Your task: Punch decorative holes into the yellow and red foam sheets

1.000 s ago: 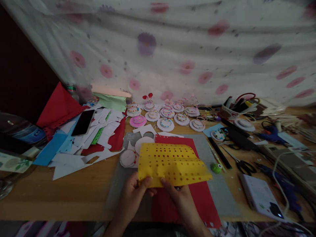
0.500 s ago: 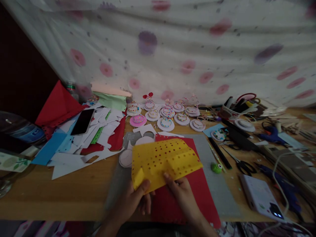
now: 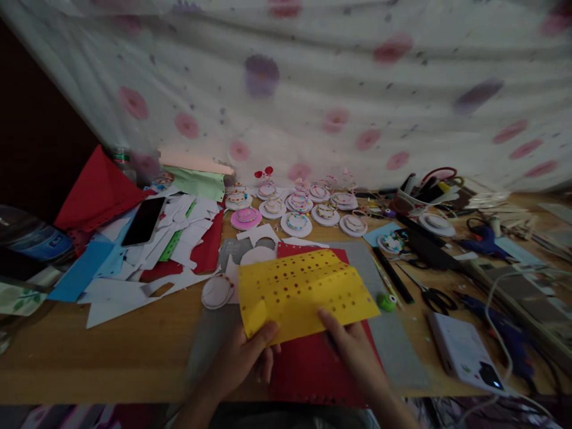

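A yellow sheet (image 3: 304, 292) punched with rows of small holes is held up above the mat, slightly bent. My left hand (image 3: 254, 354) pinches its lower left corner, thumb on top and some fingers curled beneath. At the lower right edge my right hand (image 3: 351, 342) grips the sheet, with the thumb on its face and the other fingers partly hidden behind. Under it lies a red sheet (image 3: 313, 375) on the grey cutting mat (image 3: 402, 351). A white paper disc (image 3: 217, 291) is left of the yellow sheet.
Several beaded rings on white discs (image 3: 297, 224) stand at the back. On the left are paper scraps (image 3: 179, 238), a phone (image 3: 143, 221) and a bottle (image 3: 36, 235). Scissors (image 3: 438, 300), a green toy (image 3: 386, 302), a power bank (image 3: 465, 351) and glue guns (image 3: 485, 239) lie on the right.
My right hand has slid right along the lower edge of the yellow sheet, whose right end now reaches further right. The camera view has shifted slightly.
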Demonstrator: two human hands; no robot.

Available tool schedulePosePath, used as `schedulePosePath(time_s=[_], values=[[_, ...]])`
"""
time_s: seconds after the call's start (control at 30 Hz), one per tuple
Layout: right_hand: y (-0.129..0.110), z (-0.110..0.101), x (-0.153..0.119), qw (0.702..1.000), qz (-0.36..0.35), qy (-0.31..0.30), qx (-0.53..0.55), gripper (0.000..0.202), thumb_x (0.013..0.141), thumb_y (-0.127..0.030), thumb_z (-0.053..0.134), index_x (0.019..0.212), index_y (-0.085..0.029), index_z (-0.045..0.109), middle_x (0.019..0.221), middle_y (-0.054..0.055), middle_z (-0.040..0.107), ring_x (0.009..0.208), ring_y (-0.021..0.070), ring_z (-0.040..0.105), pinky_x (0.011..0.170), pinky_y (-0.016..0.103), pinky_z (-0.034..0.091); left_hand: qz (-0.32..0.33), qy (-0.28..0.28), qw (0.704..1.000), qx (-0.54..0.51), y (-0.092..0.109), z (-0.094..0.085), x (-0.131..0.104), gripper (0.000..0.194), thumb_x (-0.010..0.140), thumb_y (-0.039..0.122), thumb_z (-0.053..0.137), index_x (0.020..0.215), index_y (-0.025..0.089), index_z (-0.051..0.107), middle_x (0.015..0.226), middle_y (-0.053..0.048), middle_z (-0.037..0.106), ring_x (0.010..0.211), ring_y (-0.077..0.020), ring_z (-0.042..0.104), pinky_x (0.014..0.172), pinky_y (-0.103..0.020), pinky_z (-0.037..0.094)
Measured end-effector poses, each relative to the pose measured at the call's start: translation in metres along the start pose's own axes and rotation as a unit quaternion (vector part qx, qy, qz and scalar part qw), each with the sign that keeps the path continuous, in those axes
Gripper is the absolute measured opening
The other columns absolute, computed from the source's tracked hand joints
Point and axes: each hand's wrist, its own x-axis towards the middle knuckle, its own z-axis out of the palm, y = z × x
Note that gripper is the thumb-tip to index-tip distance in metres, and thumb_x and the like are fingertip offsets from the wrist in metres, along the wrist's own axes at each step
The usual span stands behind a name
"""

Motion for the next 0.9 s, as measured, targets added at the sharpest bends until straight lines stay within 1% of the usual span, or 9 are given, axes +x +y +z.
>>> schedulePosePath(time_s=[0.1,0.2,0.3,0.37,0.5,0.6,0.7,0.8,0.9], values=[[-0.001,0.011,-0.01,0.999,0.004,-0.043,0.028,0.04,0.061,-0.054,0.078,0.083,-0.021,0.072,0.09,0.009,0.075,0.089,0.0295,0.067,0.079,0.039,0.053,0.012,-0.017,1.0,0.022,0.006,0.002,0.002,0.044,0.078,0.059,0.058,0.063,0.017,0.056,0.041,0.006,0.05,0.03,-0.0056,0.039,0.036,-0.018,0.028],[-0.004,0.012,-0.014,0.999,0.0,-0.022,0.035,0.038,0.063,-0.053,0.077,0.085,-0.022,0.073,0.096,0.01,0.074,0.104,0.032,0.064,0.094,0.045,0.046,0.016,-0.04,0.997,0.068,0.012,-0.005,0.001,0.044,0.08,0.057,0.057,0.058,0.018,0.054,0.036,0.007,0.045,0.031,-0.0058,0.037,0.037,-0.018,0.025],[-0.007,0.006,-0.012,1.0,-0.009,0.0,0.023,0.034,0.063,-0.052,0.077,0.079,-0.022,0.073,0.087,0.009,0.074,0.099,0.0318,0.064,0.09,0.043,0.048,0.034,-0.035,0.992,0.119,0.018,-0.009,-0.002,0.042,0.082,0.055,0.055,0.06,0.019,0.053,0.036,0.008,0.042,0.031,-0.0066,0.035,0.038,-0.019,0.022],[-0.01,0.001,-0.009,1.0,-0.008,-0.012,0.0,0.03,0.065,-0.052,0.075,0.069,-0.022,0.071,0.072,0.007,0.071,0.082,0.0284,0.066,0.076,0.038,0.051,0.059,-0.008,0.988,0.145,0.022,-0.007,-0.003,0.042,0.084,0.054,0.052,0.059,0.02,0.05,0.036,0.009,0.039,0.032,-0.0067,0.033,0.039,-0.02,0.021],[-0.016,-0.008,0.003,0.995,-0.02,-0.096,0.01,0.04,0.074,-0.055,0.066,0.055,-0.021,0.059,0.05,-0.001,0.052,0.048,0.0143,0.047,0.05,0.027,0.04,0.12,0.039,0.985,0.119,0.029,0.007,0.005,0.042,0.086,0.055,0.048,0.06,0.021,0.048,0.037,0.009,0.037,0.034,-0.0075,0.034,0.04,-0.02,0.023],[-0.014,-0.01,0.01,0.976,-0.005,-0.166,0.144,0.031,0.067,-0.051,0.069,0.073,-0.022,0.063,0.065,-0.001,0.057,0.053,0.0134,0.048,0.048,0.024,0.036,0.136,0.082,0.986,0.044,0.026,0.016,0.019,0.042,0.086,0.057,0.047,0.064,0.021,0.048,0.039,0.009,0.039,0.035,-0.0081,0.035,0.04,-0.021,0.025],[-0.004,-0.008,0.008,0.961,0.035,-0.181,0.204,0.027,0.063,-0.04,0.075,0.08,-0.023,0.063,0.074,0.0,0.06,0.064,0.0152,0.053,0.055,0.024,0.041,0.128,0.082,0.988,-0.003,0.015,0.022,0.033,0.039,0.086,0.056,0.047,0.071,0.02,0.05,0.046,0.008,0.045,0.041,-0.0093,0.041,0.044,-0.021,0.031],[0.007,-0.004,0.0,0.97,0.035,-0.151,0.185,0.024,0.072,-0.039,0.072,0.091,-0.025,0.064,0.088,0.001,0.063,0.078,0.0164,0.056,0.07,0.026,0.044,0.121,0.057,0.991,-0.011,0.003,0.023,0.038,0.037,0.088,0.054,0.046,0.076,0.019,0.052,0.051,0.007,0.049,0.046,-0.0103,0.045,0.047,-0.021,0.034],[0.012,-0.001,-0.004,0.98,0.036,-0.093,0.173,0.034,0.067,-0.039,0.078,0.094,-0.026,0.065,0.093,0.002,0.066,0.087,0.0182,0.058,0.077,0.027,0.045,0.11,0.051,0.993,-0.007,0.0,0.024,0.034,0.036,0.088,0.053,0.047,0.075,0.019,0.052,0.051,0.007,0.048,0.048,-0.0107,0.044,0.049,-0.022,0.034]])
